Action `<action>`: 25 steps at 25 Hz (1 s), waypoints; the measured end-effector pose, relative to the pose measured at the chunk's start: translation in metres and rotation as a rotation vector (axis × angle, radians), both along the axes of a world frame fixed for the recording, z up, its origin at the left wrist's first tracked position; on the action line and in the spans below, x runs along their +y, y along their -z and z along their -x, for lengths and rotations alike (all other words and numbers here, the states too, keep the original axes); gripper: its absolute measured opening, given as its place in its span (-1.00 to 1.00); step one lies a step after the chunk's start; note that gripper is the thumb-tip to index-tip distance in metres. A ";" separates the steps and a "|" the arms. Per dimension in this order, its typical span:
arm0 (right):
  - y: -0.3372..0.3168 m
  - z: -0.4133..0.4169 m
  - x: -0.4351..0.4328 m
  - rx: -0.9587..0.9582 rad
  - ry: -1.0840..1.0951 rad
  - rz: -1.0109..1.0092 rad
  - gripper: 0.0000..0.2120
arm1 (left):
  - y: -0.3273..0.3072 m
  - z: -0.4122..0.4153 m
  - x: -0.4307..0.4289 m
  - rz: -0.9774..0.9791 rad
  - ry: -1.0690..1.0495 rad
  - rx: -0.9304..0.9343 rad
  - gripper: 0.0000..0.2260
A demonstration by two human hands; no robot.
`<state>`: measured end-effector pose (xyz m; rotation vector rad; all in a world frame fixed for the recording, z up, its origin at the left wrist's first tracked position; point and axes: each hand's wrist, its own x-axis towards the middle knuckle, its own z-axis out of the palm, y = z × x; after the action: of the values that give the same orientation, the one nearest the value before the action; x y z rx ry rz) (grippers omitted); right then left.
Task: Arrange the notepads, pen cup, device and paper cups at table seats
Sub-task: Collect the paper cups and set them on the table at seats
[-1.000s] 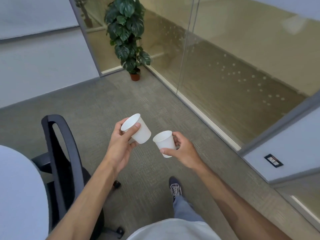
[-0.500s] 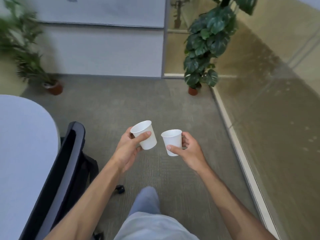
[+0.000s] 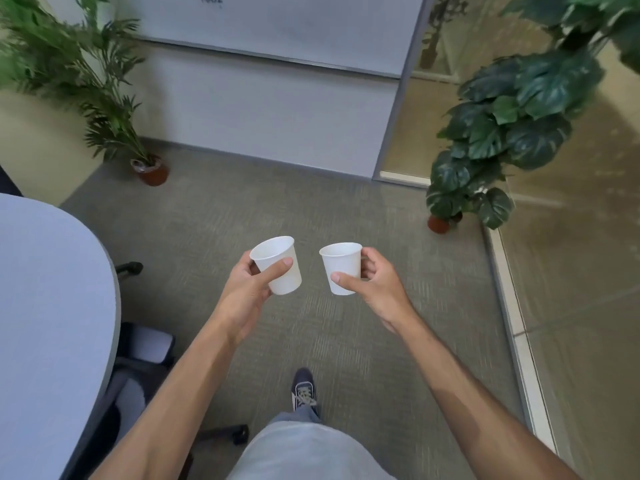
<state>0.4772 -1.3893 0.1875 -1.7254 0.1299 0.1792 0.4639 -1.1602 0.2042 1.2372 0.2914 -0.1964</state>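
I carry two empty white paper cups above the carpet, both upright. My left hand grips the left paper cup, thumb across its front. The right paper cup sits in my right hand, thumb on the near side and fingers curled behind it. The cups are a short gap apart and do not touch. The rounded end of the light grey table lies at the left. No notepads, pen cup or device are in view.
A black office chair is tucked under the table's edge at lower left. A palm in a brown pot stands at the far left, a large-leafed plant at the right by a glass wall. A whiteboard wall closes the far side.
The view has swung left: the table end and palm have come further into view, and the leafy plant has shifted right. Both hands still hold their cups, now slightly farther apart.
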 end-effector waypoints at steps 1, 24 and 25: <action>-0.002 -0.028 0.005 0.001 -0.016 0.001 -0.49 | -0.002 -0.023 0.005 -0.008 -0.016 0.002 -0.57; -0.024 -0.527 0.185 -0.131 -0.836 -0.027 -0.41 | -0.031 -0.340 0.098 -0.120 -0.848 0.026 -0.52; -0.024 -0.536 0.200 -0.131 -0.883 -0.030 -0.42 | -0.032 -0.342 0.102 -0.119 -0.896 0.022 -0.52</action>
<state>1.0130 -1.1890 0.2115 -1.6566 -0.7398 0.7040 0.8061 -1.0578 0.2358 1.1148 0.8511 0.5860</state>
